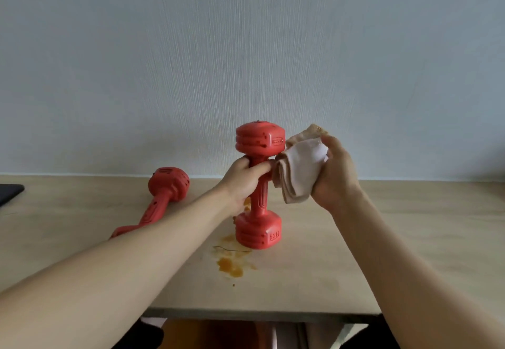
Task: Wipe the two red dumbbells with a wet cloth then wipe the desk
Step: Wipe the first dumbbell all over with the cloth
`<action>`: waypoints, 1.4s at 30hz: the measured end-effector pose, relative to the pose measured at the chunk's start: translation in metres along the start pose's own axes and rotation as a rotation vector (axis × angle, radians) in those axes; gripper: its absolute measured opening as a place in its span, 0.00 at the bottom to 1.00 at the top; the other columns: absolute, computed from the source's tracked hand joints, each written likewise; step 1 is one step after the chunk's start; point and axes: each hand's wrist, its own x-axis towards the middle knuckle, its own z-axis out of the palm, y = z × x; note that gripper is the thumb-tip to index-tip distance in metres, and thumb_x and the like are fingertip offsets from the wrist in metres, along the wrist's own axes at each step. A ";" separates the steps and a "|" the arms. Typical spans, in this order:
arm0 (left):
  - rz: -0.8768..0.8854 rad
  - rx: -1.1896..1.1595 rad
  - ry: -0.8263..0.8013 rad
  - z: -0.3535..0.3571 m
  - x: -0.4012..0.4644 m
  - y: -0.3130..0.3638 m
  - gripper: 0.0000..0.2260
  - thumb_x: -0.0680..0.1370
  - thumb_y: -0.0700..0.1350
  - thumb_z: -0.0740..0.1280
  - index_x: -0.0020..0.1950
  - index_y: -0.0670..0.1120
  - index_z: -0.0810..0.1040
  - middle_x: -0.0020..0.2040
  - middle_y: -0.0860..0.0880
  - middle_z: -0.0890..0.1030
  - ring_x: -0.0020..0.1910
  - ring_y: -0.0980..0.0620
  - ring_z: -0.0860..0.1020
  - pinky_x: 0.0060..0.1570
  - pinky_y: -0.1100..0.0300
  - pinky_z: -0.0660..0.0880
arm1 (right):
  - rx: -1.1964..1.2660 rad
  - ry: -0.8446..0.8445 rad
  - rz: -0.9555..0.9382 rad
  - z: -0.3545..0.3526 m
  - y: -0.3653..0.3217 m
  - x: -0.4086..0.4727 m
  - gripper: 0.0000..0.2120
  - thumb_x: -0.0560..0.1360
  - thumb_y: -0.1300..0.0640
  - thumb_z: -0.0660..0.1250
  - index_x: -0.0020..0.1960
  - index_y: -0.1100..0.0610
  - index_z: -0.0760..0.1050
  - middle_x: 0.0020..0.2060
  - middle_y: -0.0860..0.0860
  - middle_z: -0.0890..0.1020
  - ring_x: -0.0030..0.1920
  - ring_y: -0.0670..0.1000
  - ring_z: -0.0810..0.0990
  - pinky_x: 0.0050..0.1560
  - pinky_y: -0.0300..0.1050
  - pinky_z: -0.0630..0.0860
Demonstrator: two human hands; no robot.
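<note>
While the upright dumbbell (258,184) is kept standing on end near the middle of the desk (382,239), its long axis runs vertically, one head planted on the wood and the other raised between the hands. Its upper shaft is gripped by the left hand (243,182), whose fingers are curled round the handle just under the top head. A folded beige cloth (297,168) is held bunched in the right hand (333,173), thumb and fingers wrapped round it, and is set just beside the handle on its right, touching or all but touching the left fingertips. The next wipe is therefore judged to run up or down the shaft, or onto the speckled top head, from the right-hand side. The second dumbbell (161,198) is seen lying on its side further left, partly hidden by the left forearm, and nearer the left hand. An orange spill (231,265) is spread on the desk before the standing dumbbell, still to be wiped.
</note>
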 end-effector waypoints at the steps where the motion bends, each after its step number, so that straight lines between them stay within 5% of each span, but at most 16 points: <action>1: 0.020 0.022 -0.017 -0.001 -0.001 0.001 0.07 0.77 0.40 0.64 0.40 0.46 0.78 0.35 0.50 0.80 0.39 0.53 0.78 0.48 0.57 0.71 | -0.002 -0.024 0.012 -0.001 0.001 0.000 0.16 0.75 0.52 0.57 0.53 0.64 0.74 0.49 0.62 0.77 0.52 0.61 0.76 0.64 0.61 0.68; 5: 0.073 0.103 -0.046 -0.003 0.000 -0.002 0.05 0.78 0.42 0.64 0.43 0.45 0.76 0.40 0.47 0.78 0.42 0.52 0.76 0.50 0.56 0.72 | -0.016 0.046 -0.018 -0.004 0.011 0.003 0.16 0.73 0.60 0.60 0.58 0.67 0.72 0.51 0.64 0.77 0.48 0.61 0.79 0.56 0.59 0.75; 7: 0.099 0.117 -0.046 -0.003 0.001 -0.004 0.04 0.79 0.42 0.63 0.45 0.44 0.76 0.43 0.46 0.78 0.43 0.53 0.78 0.55 0.55 0.73 | -0.084 0.117 -0.213 0.000 0.010 0.002 0.14 0.75 0.62 0.62 0.60 0.65 0.71 0.48 0.63 0.79 0.45 0.59 0.80 0.49 0.57 0.78; 11: 0.135 0.055 0.040 -0.003 0.007 -0.012 0.04 0.79 0.42 0.63 0.44 0.45 0.73 0.40 0.49 0.76 0.39 0.55 0.79 0.52 0.54 0.74 | -0.696 0.196 -0.640 0.015 0.013 -0.004 0.08 0.76 0.61 0.64 0.55 0.54 0.74 0.42 0.49 0.82 0.41 0.45 0.81 0.41 0.42 0.79; 16: 0.161 0.026 0.119 -0.008 0.014 -0.019 0.03 0.79 0.42 0.62 0.48 0.43 0.73 0.37 0.50 0.76 0.35 0.56 0.77 0.45 0.59 0.74 | -0.886 0.194 -0.768 0.032 0.029 0.004 0.19 0.75 0.56 0.64 0.65 0.50 0.71 0.59 0.47 0.75 0.55 0.39 0.75 0.55 0.31 0.70; 20: 0.183 0.096 0.110 -0.013 0.016 -0.018 0.07 0.77 0.45 0.64 0.47 0.41 0.72 0.36 0.45 0.75 0.36 0.50 0.73 0.40 0.55 0.69 | -1.209 0.022 -0.949 0.043 0.041 0.005 0.22 0.76 0.56 0.60 0.70 0.53 0.68 0.67 0.48 0.70 0.66 0.50 0.69 0.64 0.36 0.64; 23: 0.196 0.089 0.101 -0.016 0.015 -0.018 0.15 0.70 0.47 0.63 0.50 0.38 0.73 0.38 0.43 0.73 0.38 0.48 0.72 0.38 0.52 0.67 | -1.372 -0.108 -0.910 0.039 0.049 0.004 0.26 0.76 0.63 0.59 0.73 0.51 0.63 0.72 0.48 0.65 0.70 0.52 0.65 0.67 0.40 0.63; 27: 0.208 0.098 0.039 -0.016 0.015 -0.022 0.03 0.73 0.40 0.64 0.40 0.43 0.71 0.33 0.44 0.71 0.33 0.48 0.70 0.34 0.56 0.67 | -1.474 0.011 -0.914 0.034 0.051 0.003 0.34 0.70 0.70 0.62 0.73 0.52 0.62 0.72 0.49 0.65 0.69 0.55 0.68 0.61 0.48 0.71; 28: 0.216 0.120 0.024 -0.015 0.014 -0.024 0.06 0.74 0.38 0.63 0.38 0.44 0.71 0.31 0.45 0.70 0.32 0.49 0.70 0.33 0.58 0.66 | -1.480 0.038 -0.883 0.033 0.050 0.004 0.35 0.69 0.71 0.61 0.73 0.52 0.62 0.72 0.49 0.65 0.68 0.56 0.69 0.60 0.48 0.72; 33: 0.233 0.105 -0.002 -0.005 0.011 -0.030 0.08 0.77 0.36 0.62 0.38 0.43 0.71 0.31 0.46 0.70 0.30 0.53 0.69 0.32 0.62 0.66 | -1.500 0.102 -0.738 0.029 0.042 0.016 0.34 0.69 0.69 0.60 0.74 0.54 0.60 0.73 0.49 0.64 0.66 0.57 0.71 0.59 0.50 0.72; 39: 0.190 0.046 0.010 -0.010 0.018 -0.032 0.11 0.74 0.41 0.63 0.44 0.32 0.70 0.35 0.42 0.69 0.34 0.46 0.68 0.31 0.55 0.64 | -1.621 0.081 -0.902 0.035 0.064 0.001 0.35 0.66 0.73 0.63 0.72 0.58 0.65 0.70 0.55 0.68 0.59 0.62 0.76 0.51 0.51 0.76; 42: 0.210 0.080 0.030 -0.010 0.017 -0.034 0.08 0.71 0.42 0.62 0.39 0.37 0.69 0.32 0.43 0.68 0.32 0.48 0.68 0.31 0.57 0.64 | -1.541 0.089 -0.780 0.034 0.054 0.010 0.34 0.68 0.71 0.62 0.73 0.55 0.63 0.72 0.50 0.66 0.63 0.58 0.73 0.53 0.47 0.73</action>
